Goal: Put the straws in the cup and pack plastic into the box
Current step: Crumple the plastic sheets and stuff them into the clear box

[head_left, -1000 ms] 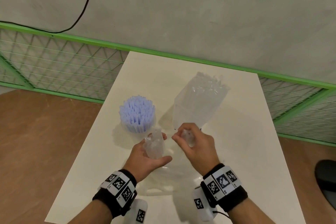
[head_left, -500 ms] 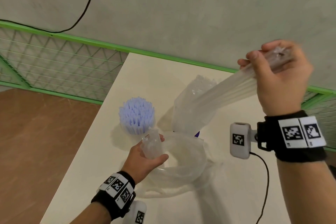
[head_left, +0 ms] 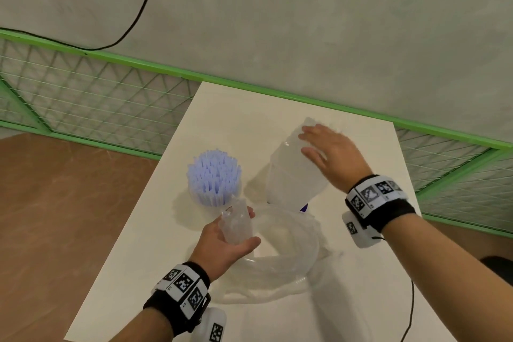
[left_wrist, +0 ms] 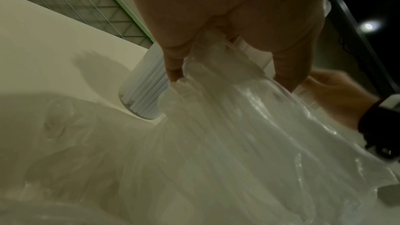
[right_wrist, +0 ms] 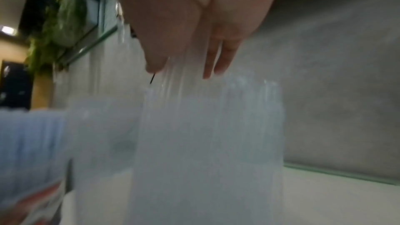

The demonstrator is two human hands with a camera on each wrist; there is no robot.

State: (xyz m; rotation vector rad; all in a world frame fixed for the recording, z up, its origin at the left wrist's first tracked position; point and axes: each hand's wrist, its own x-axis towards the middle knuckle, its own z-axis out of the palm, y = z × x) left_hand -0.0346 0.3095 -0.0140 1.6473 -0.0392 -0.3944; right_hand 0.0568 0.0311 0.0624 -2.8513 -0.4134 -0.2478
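Head view: the left hand [head_left: 226, 241] grips a gathered bunch of clear plastic wrapping [head_left: 237, 223], thumb on the near side and fingers curled round the far side; the left-wrist view shows the same film [left_wrist: 227, 109] hanging from between the fingers [left_wrist: 173, 67] and spreading downward. Just below and to the right of this hand lies a clear container [head_left: 288, 258] holding crumpled plastic sheet, resting on the white table [head_left: 222, 119]. Directly beyond the left hand, near its fingertips, stands a cup packed with upright pale-blue straws [head_left: 213, 179]. The right hand [head_left: 331, 157], fingers extended and slightly spread, lies flat against the upper part of a tall bundle of translucent straws [head_left: 294, 175] standing tilted between the two hands' reach; it grasps nothing. The right-wrist view, which is blurred, shows the straight fingers [right_wrist: 225, 57] over the tops of these straws [right_wrist: 207, 134]. Whether the palm presses the bundle or only touches it cannot be told.
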